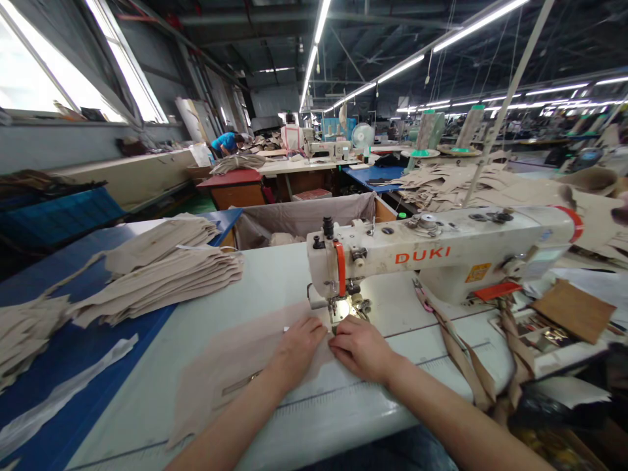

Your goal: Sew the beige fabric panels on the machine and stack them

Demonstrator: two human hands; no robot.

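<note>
Two bare hands work close under the needle of a white sewing machine with orange lettering point(363, 261).
From where I stand, the left hand point(298, 347) lies fingers-down on a thin, pale beige fabric panel point(210, 360), which spreads beneath it and out to its left; the right hand point(362, 347), just beside it, has its fingertips bunched by the needle, though I can't tell whether they pinch the cloth. Well left of both sits a layered stack of beige fabric pieces point(167, 281).

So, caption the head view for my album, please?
Left hand on beige cloth, right hand close by, at a sewing machine.
</note>
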